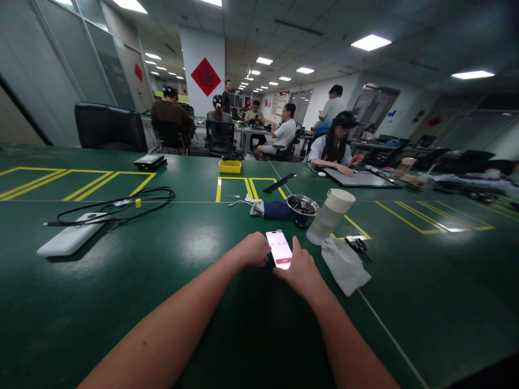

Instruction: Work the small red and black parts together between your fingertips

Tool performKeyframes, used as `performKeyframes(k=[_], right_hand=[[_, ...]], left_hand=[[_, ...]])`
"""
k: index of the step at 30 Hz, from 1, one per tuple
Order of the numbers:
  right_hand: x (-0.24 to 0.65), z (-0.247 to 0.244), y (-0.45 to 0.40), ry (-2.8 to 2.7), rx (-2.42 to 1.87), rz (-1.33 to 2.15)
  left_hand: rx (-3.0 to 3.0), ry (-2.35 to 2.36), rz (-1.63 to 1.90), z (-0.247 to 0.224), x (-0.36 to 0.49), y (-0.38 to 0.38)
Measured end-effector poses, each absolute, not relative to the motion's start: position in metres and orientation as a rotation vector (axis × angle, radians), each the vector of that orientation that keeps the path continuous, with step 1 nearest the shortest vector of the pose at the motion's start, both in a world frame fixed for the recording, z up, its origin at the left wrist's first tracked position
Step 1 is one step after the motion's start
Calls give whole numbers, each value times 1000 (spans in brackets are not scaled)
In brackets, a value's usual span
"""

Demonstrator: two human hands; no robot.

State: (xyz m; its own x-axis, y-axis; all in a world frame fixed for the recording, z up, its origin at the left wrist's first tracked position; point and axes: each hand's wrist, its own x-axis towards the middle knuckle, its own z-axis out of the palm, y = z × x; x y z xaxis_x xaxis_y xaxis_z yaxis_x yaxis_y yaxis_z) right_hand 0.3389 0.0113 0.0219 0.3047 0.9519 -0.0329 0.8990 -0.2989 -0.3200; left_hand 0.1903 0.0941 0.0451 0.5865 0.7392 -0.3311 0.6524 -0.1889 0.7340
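Note:
A smartphone [279, 249] with a lit white screen, timer digits and a red bar is between my hands, above the green table. My left hand [256, 249] is closed with curled fingers against the phone's left edge; its fingertips are hidden. My right hand [299, 267] grips the phone's lower right side, thumb at the bottom corner and fingers along the edge. Just beyond stand a shiny metal bowl [302, 205] with dark contents and a frosted bottle with a pale lid [330, 216]. A dark blue pouch [278, 209] lies left of the bowl.
A grey cloth bag [344, 265] lies at the right. To the left, a black cable [140, 190] crosses a white power bank-like block [73, 236]. Farther back are a yellow tray [230, 166], a black strip [279, 182] and a seated person [334, 143] with a dark panel.

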Motion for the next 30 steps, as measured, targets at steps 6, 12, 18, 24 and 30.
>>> performKeyframes(k=[6,12,18,24,30], right_hand=[[357,13,16,-1649,-2370,229],[375,8,19,-1575,-2375,170],[350,27,13,-1680,-2234,96],[253,50,-7,-2168,-1743,698],[189,42,-6,-2471,-1593,600]], left_hand=[[1974,1070,350,81,118,90],[1957,1219,377,88,18,74],[2068,1318,349,65,-40,44],[2217,1245,318,41,-33,18],[2351,1229,398,18,-23,13]])
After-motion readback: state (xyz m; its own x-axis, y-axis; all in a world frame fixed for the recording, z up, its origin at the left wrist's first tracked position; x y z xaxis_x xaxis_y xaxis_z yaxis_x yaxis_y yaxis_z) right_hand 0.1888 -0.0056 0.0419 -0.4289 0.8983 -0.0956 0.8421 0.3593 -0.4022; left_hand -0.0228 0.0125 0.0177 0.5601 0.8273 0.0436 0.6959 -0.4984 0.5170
